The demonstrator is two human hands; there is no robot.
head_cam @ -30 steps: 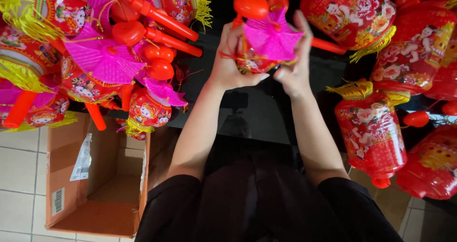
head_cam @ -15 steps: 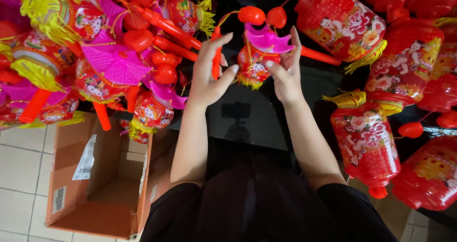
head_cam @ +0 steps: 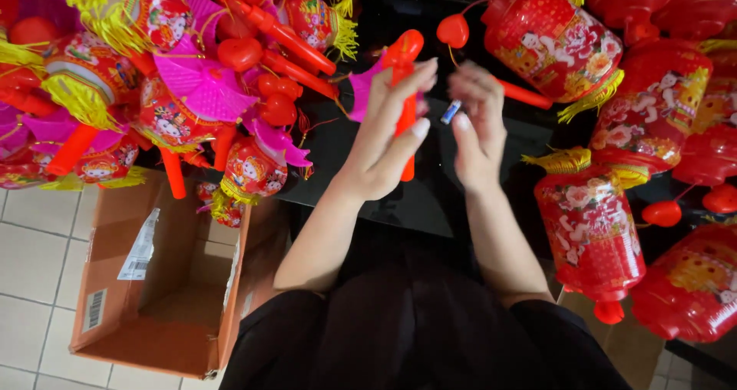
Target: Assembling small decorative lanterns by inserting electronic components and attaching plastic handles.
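Two hands up over the black table [head_cam: 461, 206]: my left hand [head_cam: 384, 140] wraps the orange lantern handle [head_cam: 405, 106], my right hand [head_cam: 480, 125] pinches a small battery [head_cam: 451, 112] just beside it. Loose fingertip grip, so I judge it could slip into the lanterns.

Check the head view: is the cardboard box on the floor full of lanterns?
No. The cardboard box stands open with a bare bottom, while the lanterns lie piled above it and the left hand holds an orange stick.

Partly hidden, partly cropped
Orange stick [head_cam: 408, 121] half covered by left hand [head_cam: 388, 133]; lanterns [head_cam: 695, 282] cropped at right edge; battery [head_cam: 451, 112] blurred.
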